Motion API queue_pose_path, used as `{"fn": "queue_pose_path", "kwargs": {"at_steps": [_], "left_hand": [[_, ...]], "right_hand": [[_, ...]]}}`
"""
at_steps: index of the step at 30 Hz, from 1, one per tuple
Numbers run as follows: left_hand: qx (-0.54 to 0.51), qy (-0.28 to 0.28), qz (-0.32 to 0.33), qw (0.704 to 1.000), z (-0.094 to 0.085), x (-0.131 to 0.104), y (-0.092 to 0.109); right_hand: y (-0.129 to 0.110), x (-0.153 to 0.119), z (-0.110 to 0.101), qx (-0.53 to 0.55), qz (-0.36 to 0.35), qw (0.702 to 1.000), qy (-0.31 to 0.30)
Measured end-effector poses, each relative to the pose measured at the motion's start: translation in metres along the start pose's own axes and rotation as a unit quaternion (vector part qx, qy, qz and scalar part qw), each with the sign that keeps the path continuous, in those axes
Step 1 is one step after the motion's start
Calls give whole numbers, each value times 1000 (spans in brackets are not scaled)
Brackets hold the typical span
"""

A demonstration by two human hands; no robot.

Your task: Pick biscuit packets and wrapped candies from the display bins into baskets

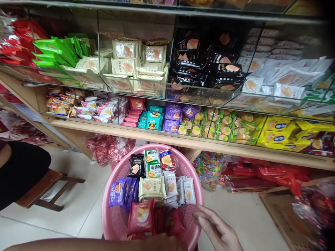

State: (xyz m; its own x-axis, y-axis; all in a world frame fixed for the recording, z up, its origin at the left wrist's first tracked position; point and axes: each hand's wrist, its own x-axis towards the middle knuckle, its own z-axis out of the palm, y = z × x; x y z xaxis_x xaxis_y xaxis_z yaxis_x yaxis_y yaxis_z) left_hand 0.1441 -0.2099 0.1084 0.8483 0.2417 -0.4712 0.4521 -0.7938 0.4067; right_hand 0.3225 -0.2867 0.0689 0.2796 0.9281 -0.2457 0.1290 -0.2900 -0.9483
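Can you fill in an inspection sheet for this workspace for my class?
Surface: pink basket above tiled floor; its support cannot be made out.
Working things: purple, black, cream and red packets, among others, in the basket.
Clutter: bagged red packets under the shelf; cardboard box at right.
Grips: left hand low over the basket's near side, fingers unclear; right hand by its right rim, nothing seen held.
Cables: nothing seen.
Surroundings: stocked snack shelves; wooden stool at left.
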Motion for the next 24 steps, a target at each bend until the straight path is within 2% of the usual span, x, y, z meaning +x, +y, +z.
{"fn": "queue_pose_path", "kwargs": {"at_steps": [4,8,10,16,19,21,24], "left_hand": [[67,25,24,997,-11,3,3],[160,123,33,979,-2,28,3],[180,151,39,971,5,40,2],[222,151,91,959,20,48,-8],[268,190,139,934,24,44,-15],[276,217,149,924,25,43,-18],[271,215,163,924,22,45,-21]], "right_hand": [[0,2,2,-19,-5,1000,-6],[-2,2,2,-29,-7,999,-16],[-1,2,1,-28,-4,999,-19],[4,1,-2,-23,0,1000,-12],[2,2,-2,-23,4,1000,-18],[1,3,-2,-22,6,1000,-22],[1,3,-1,-19,6,999,-28]]}}
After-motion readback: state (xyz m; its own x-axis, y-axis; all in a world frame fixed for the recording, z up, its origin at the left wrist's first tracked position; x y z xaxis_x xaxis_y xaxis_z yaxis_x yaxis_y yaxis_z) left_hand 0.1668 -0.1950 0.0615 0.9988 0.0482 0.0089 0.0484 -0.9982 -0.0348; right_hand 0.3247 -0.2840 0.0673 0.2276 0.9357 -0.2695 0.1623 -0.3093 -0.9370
